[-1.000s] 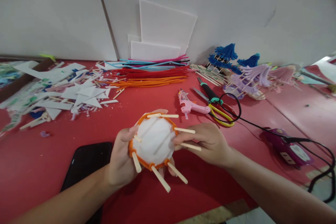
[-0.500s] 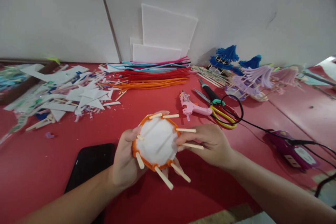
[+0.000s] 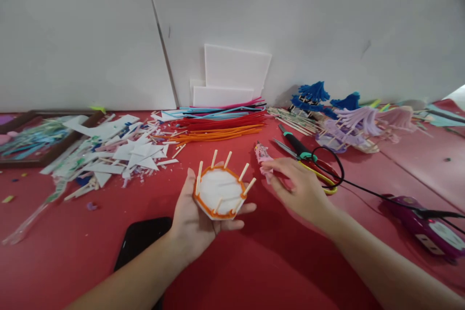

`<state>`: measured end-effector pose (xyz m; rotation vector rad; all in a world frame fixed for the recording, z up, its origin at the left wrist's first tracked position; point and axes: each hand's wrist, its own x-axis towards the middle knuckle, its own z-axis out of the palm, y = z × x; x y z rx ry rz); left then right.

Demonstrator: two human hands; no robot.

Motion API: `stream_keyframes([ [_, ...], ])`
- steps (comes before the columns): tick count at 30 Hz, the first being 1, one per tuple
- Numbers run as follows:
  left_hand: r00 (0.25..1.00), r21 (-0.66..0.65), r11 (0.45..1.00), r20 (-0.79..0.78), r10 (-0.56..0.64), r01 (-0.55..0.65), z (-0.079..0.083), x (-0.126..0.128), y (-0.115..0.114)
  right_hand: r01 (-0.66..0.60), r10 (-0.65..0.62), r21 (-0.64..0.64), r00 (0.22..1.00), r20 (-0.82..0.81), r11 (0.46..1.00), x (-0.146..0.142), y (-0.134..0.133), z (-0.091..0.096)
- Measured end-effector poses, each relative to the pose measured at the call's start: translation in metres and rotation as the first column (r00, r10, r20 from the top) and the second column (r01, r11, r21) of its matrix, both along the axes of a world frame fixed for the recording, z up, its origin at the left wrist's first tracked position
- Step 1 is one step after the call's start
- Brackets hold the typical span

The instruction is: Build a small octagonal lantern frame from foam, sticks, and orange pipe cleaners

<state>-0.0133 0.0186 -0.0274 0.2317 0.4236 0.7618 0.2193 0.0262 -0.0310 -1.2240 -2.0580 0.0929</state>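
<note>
White many-sided base (image 3: 221, 186), over the near middle of the red table (image 3: 232, 271), is held in the upturned left hand (image 3: 194, 225), thumb against its left edge, fingers underneath; it looks light and stiff, its orange pipe-cleaner trim (image 3: 207, 211) soft, its standing wooden sticks (image 3: 243, 172) probably easy to knock loose, so its outer edge seems the safest hold. Farther right, the right hand (image 3: 304, 194) covers the handle of the pink glue gun (image 3: 262, 153); whether those fingers clamp it, I cannot tell

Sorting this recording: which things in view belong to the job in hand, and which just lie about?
Likely the job:
white base with orange edging and sticks, in left hand
glue gun, at right hand
orange strips, matching edging

Seemingly lying about:
phone
white scraps
blue tassels
</note>
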Motion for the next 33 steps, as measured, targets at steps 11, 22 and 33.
stream_keyframes([
  [11, 0.938, -0.117, 0.993, -0.340, -0.061, 0.022, 0.009, 0.013, -0.004, 0.200, -0.157, -0.095, 0.926, 0.344, 0.975, 0.019, 0.030, 0.002],
  [22, 0.834, 0.058, 0.996, -0.543, 0.091, -0.071, 0.001, 0.016, -0.006, 0.345, 0.077, -0.414, 0.684, 0.726, 0.843, -0.013, 0.109, 0.060],
  [33, 0.575, 0.563, 0.804, -0.601, 0.555, -0.188, -0.014, 0.013, -0.003, 0.244, 0.228, -0.566, 0.737, 0.636, 0.787, 0.025, 0.051, 0.047],
])
